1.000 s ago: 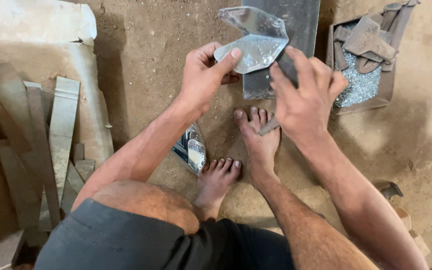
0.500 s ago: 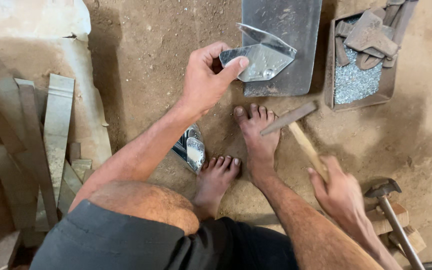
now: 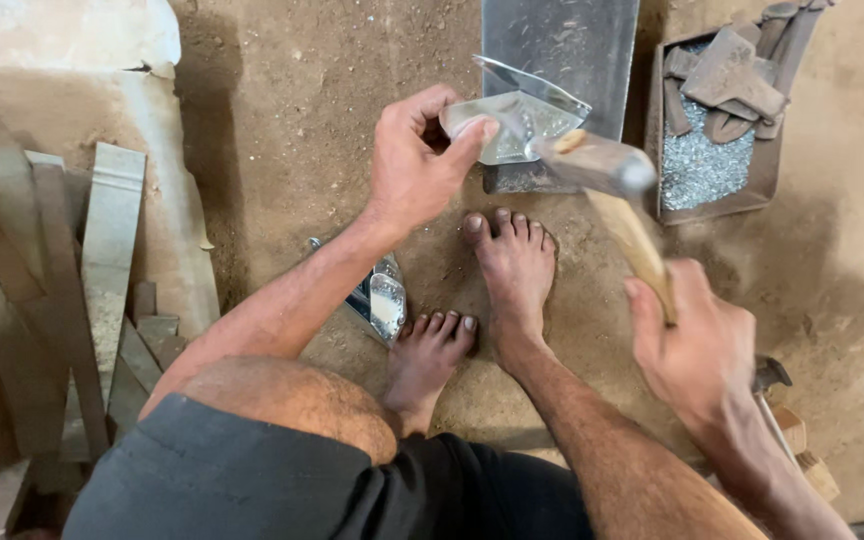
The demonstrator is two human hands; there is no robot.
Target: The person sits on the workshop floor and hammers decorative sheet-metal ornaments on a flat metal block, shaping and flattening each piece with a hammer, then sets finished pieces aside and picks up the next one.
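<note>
- The hammer (image 3: 602,175) head is motion-blurred; its shape is unclear.
- At 12 o'clock, the metal sheet (image 3: 562,50) runs off the edge.
- The left hand (image 3: 417,165) hides part of the folded metal piece (image 3: 517,120).

Dirt-floor metal workshop: scrap strips (image 3: 102,260), shavings tray (image 3: 712,170).

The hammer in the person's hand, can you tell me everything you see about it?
The hammer has a pale wooden handle and a grey metal head that looks blurred. The right hand has a grip on the lower handle, fingers wrapped round it. It tilts up and leftward, its head next to the folded shiny metal sheet piece pinched in the left hand, above the bare feet and dirt floor. Whether the head touches the sheet cannot be told.
</note>
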